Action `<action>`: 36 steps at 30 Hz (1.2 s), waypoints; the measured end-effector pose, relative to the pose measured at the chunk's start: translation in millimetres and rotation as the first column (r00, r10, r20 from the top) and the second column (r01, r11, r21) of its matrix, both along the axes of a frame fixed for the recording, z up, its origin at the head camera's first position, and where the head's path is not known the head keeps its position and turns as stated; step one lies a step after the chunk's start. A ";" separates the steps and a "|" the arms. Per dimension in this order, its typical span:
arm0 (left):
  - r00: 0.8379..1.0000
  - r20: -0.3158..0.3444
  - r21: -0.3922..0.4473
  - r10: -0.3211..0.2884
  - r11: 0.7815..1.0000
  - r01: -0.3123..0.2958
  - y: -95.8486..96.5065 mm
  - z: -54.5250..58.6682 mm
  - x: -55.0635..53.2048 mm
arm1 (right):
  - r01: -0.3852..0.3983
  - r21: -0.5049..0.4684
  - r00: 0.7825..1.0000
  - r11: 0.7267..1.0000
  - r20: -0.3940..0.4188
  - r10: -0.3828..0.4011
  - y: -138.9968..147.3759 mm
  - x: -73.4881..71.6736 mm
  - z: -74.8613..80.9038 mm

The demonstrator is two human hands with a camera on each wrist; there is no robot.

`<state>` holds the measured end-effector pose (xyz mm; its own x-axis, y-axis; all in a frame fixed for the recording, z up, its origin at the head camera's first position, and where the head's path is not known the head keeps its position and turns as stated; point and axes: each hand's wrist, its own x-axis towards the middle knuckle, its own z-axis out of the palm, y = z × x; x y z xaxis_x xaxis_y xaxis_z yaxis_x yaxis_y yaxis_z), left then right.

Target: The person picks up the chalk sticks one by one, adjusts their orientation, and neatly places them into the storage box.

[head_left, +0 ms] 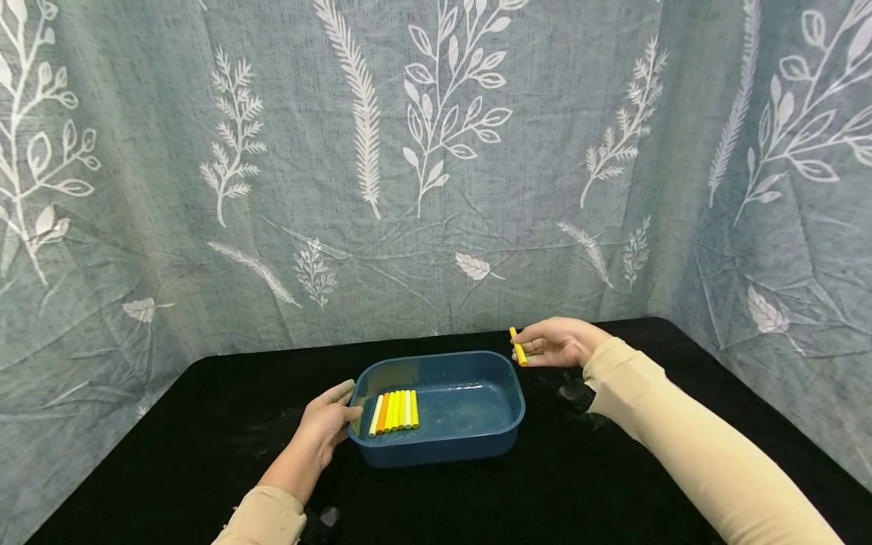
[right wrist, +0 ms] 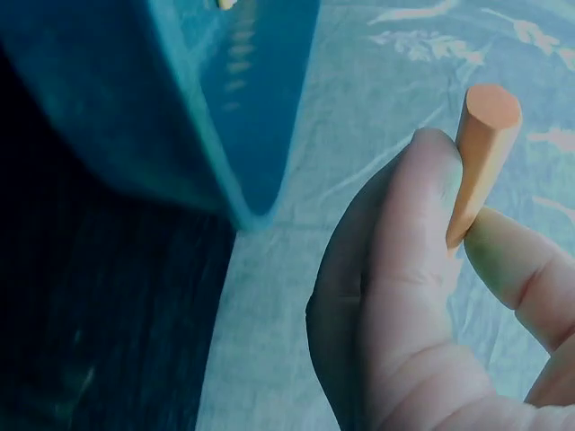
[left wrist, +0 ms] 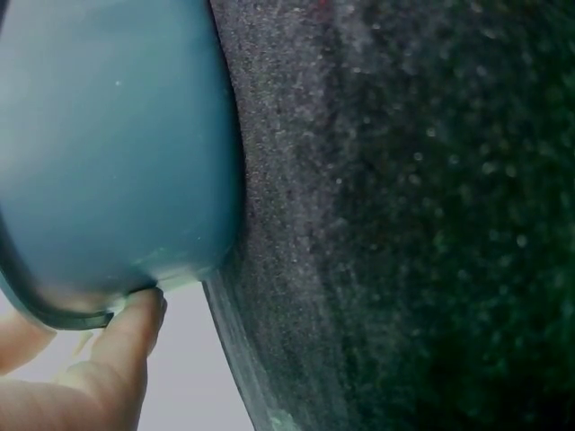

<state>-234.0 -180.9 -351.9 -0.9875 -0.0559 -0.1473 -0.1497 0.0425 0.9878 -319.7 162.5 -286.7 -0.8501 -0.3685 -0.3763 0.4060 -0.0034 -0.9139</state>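
A dark blue rectangular tub [head_left: 439, 453] stands on the black tabletop. My left hand [head_left: 325, 420] grips its left end, with the thumb over the rim and fingers against the outside wall; in the left wrist view, a fingertip [left wrist: 135, 310] presses the tub's end. Several thin sticks [head_left: 395, 411], yellow, white and orange, lie side by side at the left inside the tub. Beyond the tub's right far corner, my right hand [head_left: 562, 342] pinches a single orange-yellow stick [right wrist: 490, 148] between thumb and fingers. This stick is faceted with a flat end, like a crayon or chalk.
A black cloth-covered table [head_left: 238, 424] surrounds the tub. Behind it hangs a grey-blue curtain [head_left: 300, 189] with white leaf prints, folding round both sides. A dark wrist device [head_left: 577, 395] sits under the right cuff.
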 end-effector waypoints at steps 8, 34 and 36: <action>1.000 0.008 0.010 0.012 1.000 -0.012 0.2 -0.3 -1.2 | 0.012 0.009 0.999 1.000 0.040 -0.013 -28.9 -2.6 -4.5; 1.000 0.008 0.007 -0.007 1.000 0.007 0.3 -1.6 0.4 | -0.072 0.334 0.997 0.940 0.044 0.060 -113.9 -9.7 -22.4; 1.000 0.010 0.000 -0.005 1.000 0.005 -0.4 -1.0 1.8 | -0.094 0.364 0.996 0.927 0.045 0.083 -116.9 -10.5 -23.5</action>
<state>-232.2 -181.3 -352.9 -0.9864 -0.0506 -0.1567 -0.1589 0.0437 0.9863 -330.2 45.6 -310.2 -0.8074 -0.2741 -0.5224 0.4150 0.3656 -0.8332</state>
